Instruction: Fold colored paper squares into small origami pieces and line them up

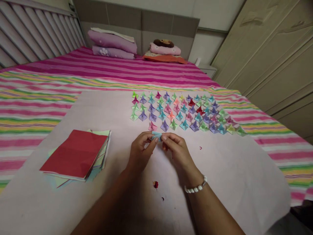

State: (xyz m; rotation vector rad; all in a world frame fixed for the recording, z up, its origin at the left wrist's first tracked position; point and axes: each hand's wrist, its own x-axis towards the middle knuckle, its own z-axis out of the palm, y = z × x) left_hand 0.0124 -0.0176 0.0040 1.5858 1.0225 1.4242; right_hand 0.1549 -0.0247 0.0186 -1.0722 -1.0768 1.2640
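Observation:
My left hand [140, 148] and my right hand [176, 148] meet over a pale pink sheet [232, 169] spread on the bed. Both pinch one small light blue folded paper piece [156, 136] between their fingertips, the left on its left end, the right on its right end. Just beyond my hands lie several rows of small folded paper shapes [181, 111] in pink, purple, blue, green and red. A white bead bracelet [195, 187] circles my right wrist.
A stack of coloured paper squares [77, 155] with a red sheet on top lies to the left. Small red scraps [156, 184] dot the sheet near my arms. A striped bedspread [36, 98], pillows [112, 45] and wooden wardrobe [274, 58] surround it.

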